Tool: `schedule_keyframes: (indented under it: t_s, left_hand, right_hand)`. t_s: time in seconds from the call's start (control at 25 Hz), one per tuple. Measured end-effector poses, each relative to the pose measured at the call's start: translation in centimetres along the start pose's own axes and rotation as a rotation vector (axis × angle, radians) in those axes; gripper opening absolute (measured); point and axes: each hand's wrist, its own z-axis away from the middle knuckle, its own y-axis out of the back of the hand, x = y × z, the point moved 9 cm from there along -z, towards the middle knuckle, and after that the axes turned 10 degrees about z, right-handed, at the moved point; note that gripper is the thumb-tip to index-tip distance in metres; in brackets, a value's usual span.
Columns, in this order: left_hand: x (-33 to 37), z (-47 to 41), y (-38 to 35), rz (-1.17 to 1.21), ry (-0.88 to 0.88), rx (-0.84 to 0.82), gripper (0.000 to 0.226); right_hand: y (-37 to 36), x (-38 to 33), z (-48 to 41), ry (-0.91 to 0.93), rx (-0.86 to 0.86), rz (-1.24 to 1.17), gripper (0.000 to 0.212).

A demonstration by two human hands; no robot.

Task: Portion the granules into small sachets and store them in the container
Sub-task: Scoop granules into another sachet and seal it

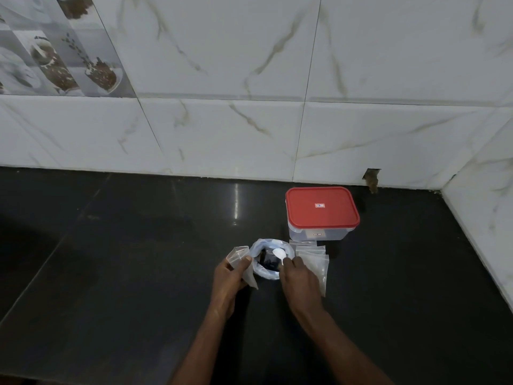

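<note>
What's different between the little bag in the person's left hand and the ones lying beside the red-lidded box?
The held sachet is lifted off the counter, gripped by the left hand; the spare sachets lie flat on it. The held sachet is single; the spare sachets overlap in a pile. Both are small, clear plastic and look empty.

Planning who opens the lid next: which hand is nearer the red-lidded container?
Right. The right hand, pinching the white spoon, is in front of the container, slightly to its left. The left hand, holding a sachet, is farther left, beyond the granule bag.
</note>
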Motion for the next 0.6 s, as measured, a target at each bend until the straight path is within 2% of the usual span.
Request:
schedule_keyframes:
  t_s: [0.12,0.24,0.28,0.32,0.4,0.52,0.6]
  left_hand:
    - [-1.1,0.1,-0.4,0.078,0.094,-0.035,0.020]
    - [-1.4,0.2,-1.0,0.129,0.102,-0.059,0.028]
    - [-1.4,0.3,-1.4,0.137,0.092,-0.070,0.027]
    - [-1.2,0.3,-1.8,0.137,0.083,-0.085,0.025]
    - [-0.9,0.2,-2.5,0.113,0.068,-0.110,0.024]
    - [-0.5,0.0,-2.1,0.078,0.057,-0.089,0.023]
    - [-0.4,0.0,-1.3,0.049,0.042,-0.056,0.021]
  right_hand:
    - [-1.8,0.8,0.0,-0.036,-0.034,-0.069,0.035]
    - [-1.7,0.0,0.4,-0.053,-0.051,-0.107,0.009]
    - [-1.6,0.1,0.3,-0.093,-0.046,-0.140,0.008]
    - [-1.5,0.3,0.1,-0.132,-0.029,-0.178,0.018]
    - [-1.6,1.6,-0.3,-0.288,-0.022,-0.398,0.029]
    - [-1.7,4.3,-0.2,-0.547,-0.036,-0.703,0.022]
    - [-1.0,5.5,-0.2,-0.592,-0.016,-0.758,0.020]
